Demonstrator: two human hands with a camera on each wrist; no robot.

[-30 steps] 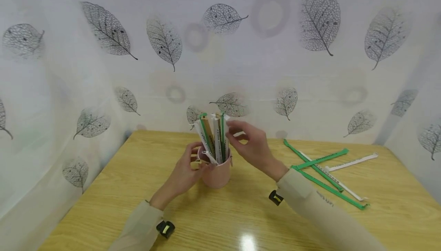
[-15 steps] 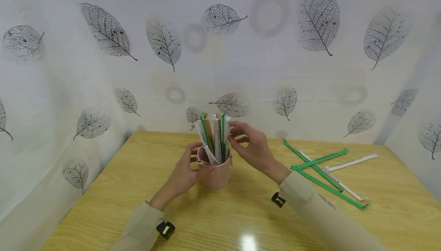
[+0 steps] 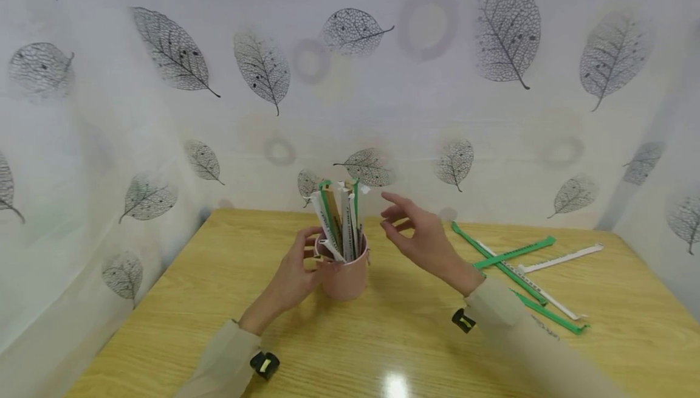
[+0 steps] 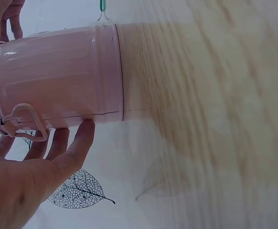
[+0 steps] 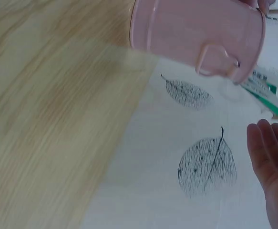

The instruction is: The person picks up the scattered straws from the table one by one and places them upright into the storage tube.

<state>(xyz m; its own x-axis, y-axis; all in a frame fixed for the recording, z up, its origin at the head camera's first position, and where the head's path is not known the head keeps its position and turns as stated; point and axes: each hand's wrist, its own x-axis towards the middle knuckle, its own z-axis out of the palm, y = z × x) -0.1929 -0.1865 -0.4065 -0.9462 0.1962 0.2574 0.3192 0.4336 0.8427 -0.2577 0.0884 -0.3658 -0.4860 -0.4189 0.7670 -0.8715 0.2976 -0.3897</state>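
A pink cup [image 3: 343, 276] stands on the wooden table [image 3: 180, 301], near the middle and toward the back. It is full of long thin strips [image 3: 339, 219], some green, some white and some tan, and they stick up out of the top. The person's left hand [image 3: 295, 270] is on the left side of the cup. Its fingers are curled around the rim and the side, so this hand holds the cup. In the left wrist view the fingers [image 4: 79, 138] lie along the pink wall, just by a small handle [image 4: 26, 121]. The right hand [image 3: 423, 237] is in the air to the right of the strips. Its fingers are spread and loose, and it holds nothing. There is a small gap between its fingertips and the strips, so it does not touch them or the cup. More green and white strips [image 3: 519, 264] lie crossed over each other on the table, on the right, behind the right arm's sleeve [image 3: 525, 337]. A wall with a gray leaf pattern [image 3: 262, 67] stands behind the table.
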